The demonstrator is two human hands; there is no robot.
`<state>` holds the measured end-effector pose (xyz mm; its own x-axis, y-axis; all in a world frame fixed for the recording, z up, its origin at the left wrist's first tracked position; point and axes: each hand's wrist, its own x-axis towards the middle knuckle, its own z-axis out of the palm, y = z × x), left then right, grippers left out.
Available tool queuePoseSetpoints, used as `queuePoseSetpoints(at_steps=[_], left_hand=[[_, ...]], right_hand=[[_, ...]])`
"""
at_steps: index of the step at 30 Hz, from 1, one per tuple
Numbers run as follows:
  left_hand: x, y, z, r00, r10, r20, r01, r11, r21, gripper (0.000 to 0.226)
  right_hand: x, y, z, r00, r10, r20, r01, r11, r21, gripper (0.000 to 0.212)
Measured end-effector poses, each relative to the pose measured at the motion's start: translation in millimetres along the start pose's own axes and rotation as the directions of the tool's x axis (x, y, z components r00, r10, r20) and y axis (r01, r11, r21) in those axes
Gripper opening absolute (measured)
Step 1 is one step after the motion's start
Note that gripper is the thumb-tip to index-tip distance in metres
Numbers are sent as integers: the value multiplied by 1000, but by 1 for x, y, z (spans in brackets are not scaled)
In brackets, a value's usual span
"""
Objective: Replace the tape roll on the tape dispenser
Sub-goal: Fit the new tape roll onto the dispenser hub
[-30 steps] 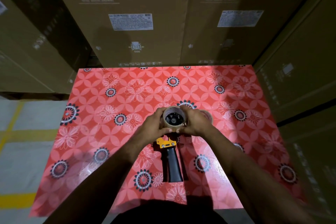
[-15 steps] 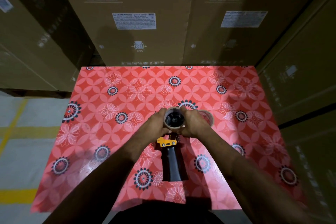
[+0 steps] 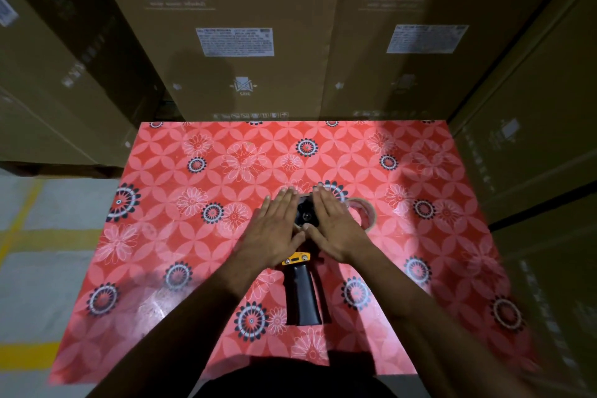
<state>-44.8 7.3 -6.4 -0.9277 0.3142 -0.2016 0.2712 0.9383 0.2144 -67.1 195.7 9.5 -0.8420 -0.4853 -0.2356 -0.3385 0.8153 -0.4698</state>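
The tape dispenser [image 3: 302,297] lies flat on the red flowered table [image 3: 181,236], its black handle pointing toward me and a yellow plate just above the handle. Its head is mostly hidden under my hands. My left hand [image 3: 274,229] and my right hand [image 3: 336,226] lie flat, palms down, fingers straight, side by side over the tape roll [image 3: 305,215] on the dispenser's head. Only the roll's dark middle shows in the gap between them. Neither hand grips anything. A second, clear tape roll [image 3: 366,213] lies on the table right beside my right hand.
Tall cardboard boxes [image 3: 245,42] marked "washing machine" stand against the table's far edge and along its right side. Left of the table lies grey floor with yellow lines [image 3: 29,236]. My body is at the table's near edge.
Both hands were curled around the roll, gripping its rim. Now the fingers have straightened and both palms lie flat on top of it. The dispenser has not shifted.
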Motion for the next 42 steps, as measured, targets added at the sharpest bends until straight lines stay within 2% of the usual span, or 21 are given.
queuePoseSetpoints(at_steps=[4, 8, 13, 17, 20, 23, 27, 30, 34, 36, 38, 42], left_hand=[[-2, 1, 2, 999, 6, -40, -2, 995, 105, 80], [1, 7, 1, 998, -37, 56, 24, 978, 206, 82], [15, 17, 4, 971, -146, 190, 68, 928, 365, 83], [18, 15, 6, 964, -161, 212, 71, 923, 378, 82], [15, 9, 3, 964, -142, 224, 66, 947, 314, 83], [11, 4, 0, 975, -85, 204, 48, 982, 181, 85], [-8, -3, -6, 992, -50, 116, 50, 999, 4, 92], [-39, -12, -8, 995, -92, -22, 88, 983, -161, 83], [-83, -25, 12, 959, -191, -207, 106, 926, -363, 50], [-99, -27, 24, 945, -209, -252, 92, 908, -409, 39], [-107, -27, 33, 941, -226, -253, 94, 890, -446, 34], [-112, -25, 40, 949, -210, -237, 82, 886, -456, 42]], right_hand=[[2, 0, 11, 998, -8, -54, 2, 995, -102, 81], [5, 0, 18, 1000, 9, -24, -14, 976, -219, 85], [4, 7, 28, 1000, 24, -20, -28, 974, -225, 94], [8, 5, 26, 999, 37, -1, -36, 969, -245, 89], [10, 2, 24, 998, 52, 28, -43, 964, -263, 90], [7, 0, 20, 997, 76, 26, -63, 946, -319, 94], [-4, -12, 17, 997, 67, -47, -77, 963, -259, 90], [-19, -28, 17, 989, -20, -144, -12, 976, -215, 74], [-45, -51, 23, 927, -113, -357, 32, 974, -224, 38], [-55, -59, 35, 937, -76, -341, 5, 979, -204, 37], [-61, -63, 50, 963, -37, -265, -13, 983, -185, 46], [-63, -65, 70, 993, 40, -114, -59, 983, -176, 54]])
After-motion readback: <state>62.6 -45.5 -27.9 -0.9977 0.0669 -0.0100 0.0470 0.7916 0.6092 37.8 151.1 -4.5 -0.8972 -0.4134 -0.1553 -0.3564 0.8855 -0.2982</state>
